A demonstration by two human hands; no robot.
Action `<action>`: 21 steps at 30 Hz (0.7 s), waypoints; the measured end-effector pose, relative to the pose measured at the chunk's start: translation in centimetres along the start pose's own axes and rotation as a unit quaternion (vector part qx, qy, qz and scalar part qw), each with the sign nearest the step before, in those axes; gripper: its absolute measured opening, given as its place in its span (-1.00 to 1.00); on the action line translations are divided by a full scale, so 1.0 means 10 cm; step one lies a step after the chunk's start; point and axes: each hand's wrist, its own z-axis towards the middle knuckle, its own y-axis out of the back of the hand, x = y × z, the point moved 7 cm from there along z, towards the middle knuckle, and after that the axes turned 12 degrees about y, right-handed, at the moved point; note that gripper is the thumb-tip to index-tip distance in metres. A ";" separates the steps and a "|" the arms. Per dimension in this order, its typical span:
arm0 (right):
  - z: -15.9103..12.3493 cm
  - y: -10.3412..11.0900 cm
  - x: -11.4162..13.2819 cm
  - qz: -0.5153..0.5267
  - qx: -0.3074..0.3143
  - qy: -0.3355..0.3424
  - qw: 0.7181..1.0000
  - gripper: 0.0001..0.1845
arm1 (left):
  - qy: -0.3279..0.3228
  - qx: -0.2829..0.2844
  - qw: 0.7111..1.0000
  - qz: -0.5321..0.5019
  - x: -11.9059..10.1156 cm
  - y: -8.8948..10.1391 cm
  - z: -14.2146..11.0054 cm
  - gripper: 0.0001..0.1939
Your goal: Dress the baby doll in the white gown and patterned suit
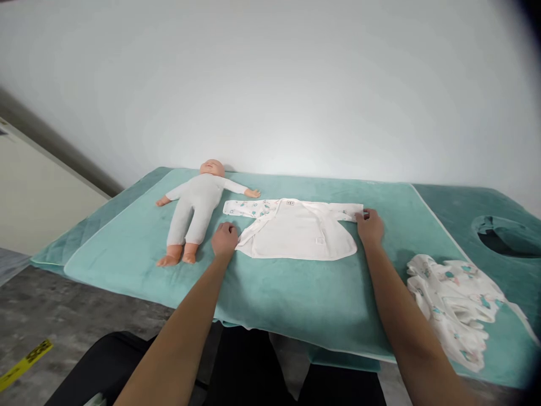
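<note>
A white baby shirt (291, 234) lies spread flat, its front open to the plain inner side and its sleeves stretched out sideways. Small teal prints show on the sleeves. My right hand (371, 227) is closed at the end of the right sleeve, with thumb and fingers pinching the cuff. Beside the shirt's lower left edge rests my left hand (225, 239), its fingers curled; whether any cloth is in them is hidden. To the left of the shirt a baby doll (196, 200) in a pale grey bodysuit lies on its back, arms spread.
A teal padded cover (296, 293) lies under everything, against a white wall (287, 84). Crumpled printed baby clothing (460, 304) lies at the right front. A round opening (507, 237) is at the far right. Yellow tape (25, 363) marks the floor at left.
</note>
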 end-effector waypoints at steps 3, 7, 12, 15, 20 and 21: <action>-0.05 0.13 0.27 -0.036 -0.035 0.079 0.996 -0.62 | 0.002 -0.005 1.000 0.003 0.00 0.00 0.00 -0.80; -0.16 0.10 0.74 -0.025 -0.004 0.217 0.976 -0.60 | 0.001 -0.009 1.000 0.008 0.01 -0.03 0.00 -0.79; -0.25 -0.47 0.90 0.034 0.199 0.318 0.926 -0.55 | -0.007 -0.013 1.000 0.015 0.01 -0.06 0.00 -0.79; -0.18 -0.75 0.69 0.010 0.256 0.294 0.921 -0.50 | -0.009 -0.013 1.000 0.018 0.02 -0.06 0.00 -0.79; 0.03 -0.95 0.36 -0.034 0.267 0.281 0.921 -0.47 | -0.011 -0.007 1.000 0.010 0.05 -0.10 0.02 -0.80; 0.07 -0.96 0.30 -0.041 0.269 0.277 0.921 -0.44 | -0.011 -0.005 1.000 0.007 0.05 -0.11 0.03 -0.80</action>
